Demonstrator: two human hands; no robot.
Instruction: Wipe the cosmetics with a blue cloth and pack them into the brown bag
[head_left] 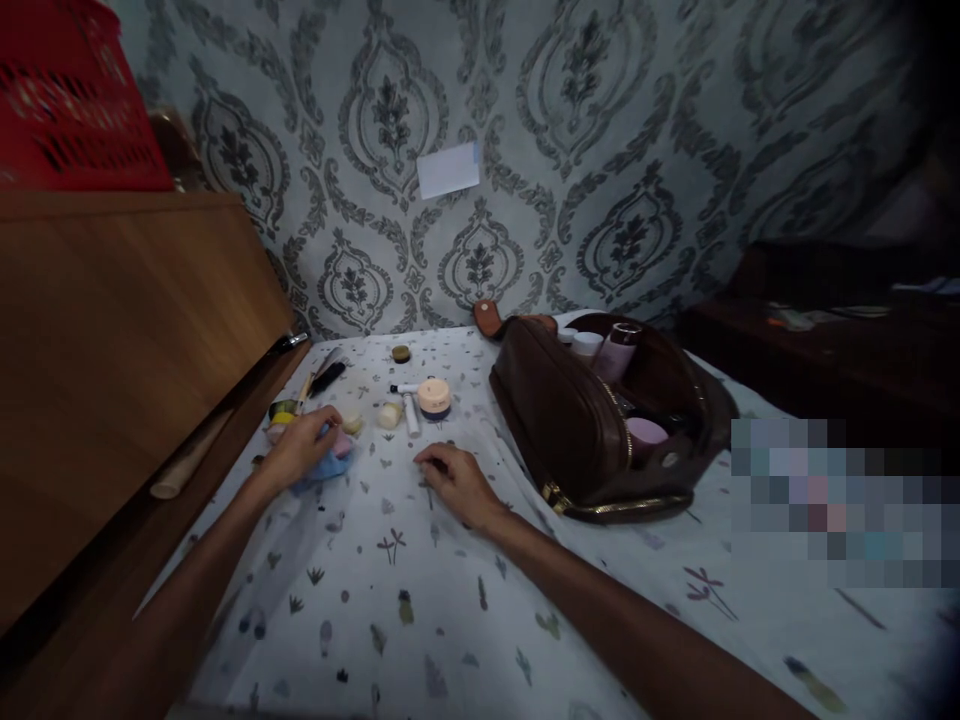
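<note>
My left hand is at the left side of the patterned sheet, its fingers bent around a small blue and pink item whose kind is hidden. A light blue piece and a pink piece show beside its fingers. My right hand hovers over the sheet in the middle, fingers loosely curled and apart, nothing visible in them. Beyond it stand a peach-lidded cosmetic jar, a small cream-coloured jar and a white tube. A pale yellow round container lies by my left hand.
An unzipped brown toiletry bag holding bottles and jars stands on the right. Near the wall lie a small olive-coloured lid and a black slim item. A wooden cabinet bounds the left, with a red basket on top.
</note>
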